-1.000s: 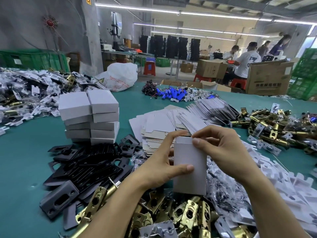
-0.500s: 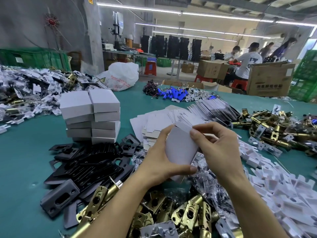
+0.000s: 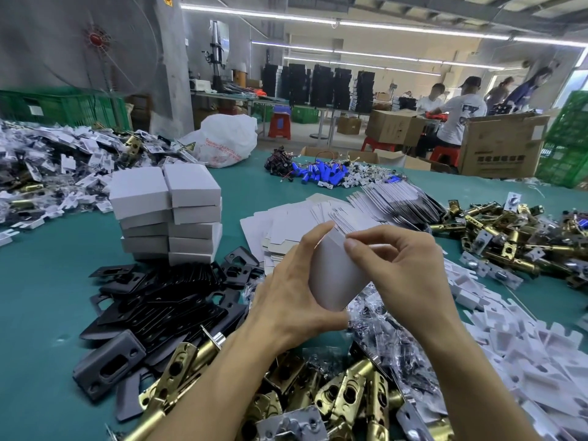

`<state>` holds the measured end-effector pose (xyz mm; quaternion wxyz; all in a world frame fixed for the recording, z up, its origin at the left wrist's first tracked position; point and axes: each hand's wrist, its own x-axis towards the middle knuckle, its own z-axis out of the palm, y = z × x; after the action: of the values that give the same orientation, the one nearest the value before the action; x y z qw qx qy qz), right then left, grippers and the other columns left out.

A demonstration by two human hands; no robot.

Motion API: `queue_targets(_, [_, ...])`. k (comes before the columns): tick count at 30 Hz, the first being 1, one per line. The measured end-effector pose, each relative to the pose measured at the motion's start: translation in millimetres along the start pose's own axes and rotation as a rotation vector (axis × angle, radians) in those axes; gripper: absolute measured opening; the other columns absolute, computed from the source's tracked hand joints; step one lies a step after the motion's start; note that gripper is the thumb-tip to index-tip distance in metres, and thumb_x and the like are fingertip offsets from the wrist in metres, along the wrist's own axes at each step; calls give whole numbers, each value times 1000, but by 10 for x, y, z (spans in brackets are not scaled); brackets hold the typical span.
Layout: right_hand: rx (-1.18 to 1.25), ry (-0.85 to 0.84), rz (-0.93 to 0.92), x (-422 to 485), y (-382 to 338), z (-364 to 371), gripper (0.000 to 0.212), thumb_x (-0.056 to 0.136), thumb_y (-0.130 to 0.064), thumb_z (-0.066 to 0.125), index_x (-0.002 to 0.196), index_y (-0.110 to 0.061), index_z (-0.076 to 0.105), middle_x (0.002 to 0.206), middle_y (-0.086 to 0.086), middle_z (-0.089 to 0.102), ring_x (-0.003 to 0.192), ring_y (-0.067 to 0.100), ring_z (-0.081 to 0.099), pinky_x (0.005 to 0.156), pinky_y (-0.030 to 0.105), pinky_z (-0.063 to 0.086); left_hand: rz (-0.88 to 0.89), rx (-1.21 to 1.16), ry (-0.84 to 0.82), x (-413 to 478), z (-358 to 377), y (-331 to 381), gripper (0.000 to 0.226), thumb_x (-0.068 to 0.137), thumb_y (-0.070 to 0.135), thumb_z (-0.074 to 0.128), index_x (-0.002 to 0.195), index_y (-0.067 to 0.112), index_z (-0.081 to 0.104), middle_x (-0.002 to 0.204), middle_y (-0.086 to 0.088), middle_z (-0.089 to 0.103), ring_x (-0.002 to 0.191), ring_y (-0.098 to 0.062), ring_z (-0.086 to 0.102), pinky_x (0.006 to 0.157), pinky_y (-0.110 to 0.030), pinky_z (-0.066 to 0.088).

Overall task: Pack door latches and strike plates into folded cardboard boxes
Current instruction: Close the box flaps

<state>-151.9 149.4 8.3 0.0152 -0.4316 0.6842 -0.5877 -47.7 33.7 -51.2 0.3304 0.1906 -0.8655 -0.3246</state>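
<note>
White box (image 3: 335, 281) between hands (image 3: 286, 302)

**Layout on the surface (image 3: 41, 297)**
The box (image 3: 337, 278) is held mid-frame between left hand (image 3: 286, 300) and right hand (image 3: 404, 275). Left-rear sits the box stack (image 3: 165, 218); strike plates (image 3: 165, 300) lie before it; latches (image 3: 334, 399) nearest the person; flat blanks (image 3: 280, 224) behind the hands; second latch pile (image 3: 509, 237) far right.

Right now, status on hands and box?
Left hand grips white box from below. Right hand pinches its top edge. Box held above brass latches; nothing in the way.
</note>
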Motion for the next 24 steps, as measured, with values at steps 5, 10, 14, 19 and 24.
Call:
queue_targets(5, [-103, 26, -49, 3, -7, 5, 14, 86, -15, 74, 81, -27, 73, 74, -15, 72, 71, -1, 69, 58, 12, 49, 21, 19, -11, -22, -8, 23, 113, 46, 53, 72, 137, 75, 9, 113, 20, 45, 87, -12, 60, 65, -40, 58])
queue_targets(10, [-126, 32, -50, 25, 4, -36, 16, 85, -11, 72, 75, -24, 72, 72, -16, 71, 69, 0, 68, 59, 9, 45, 44, 30, -1, -6, -23, 21, 115, 50, 50, 73, 140, 74, 5, 115, 13, 45, 85, -15, 59, 61, -35, 55])
queue_targets(14, [-165, -32, -110, 15, -33, -40, 17, 86, -13, 71, 81, -29, 74, 74, -20, 72, 76, -5, 68, 66, 9, 49, 37, -12, 4, -4, -47, 33, 118, 53, 45, 76, 140, 75, 3, 115, 11, 45, 89, -17, 60, 66, -43, 59])
queue_targets(19, [-226, -77, -138, -7, 2, 3, 19, 84, -17, 77, 100, -26, 77, 90, -15, 72, 83, 6, 69, 72, 29, 57, 12, -69, 5, 15, -29, 18, 106, 52, 49, 72, 138, 73, 16, 122, 11, 47, 93, -13, 60, 67, -42, 60])
queue_targets(24, [-86, -143, -27, -13, 73, 24, 40, 81, -14, 80, 116, -31, 71, 100, -6, 73, 79, 24, 72, 73, 47, 59, -10, -166, 48, 45, -16, -13, 98, 51, 42, 78, 134, 64, 29, 118, 11, 53, 83, -19, 65, 54, -40, 60])
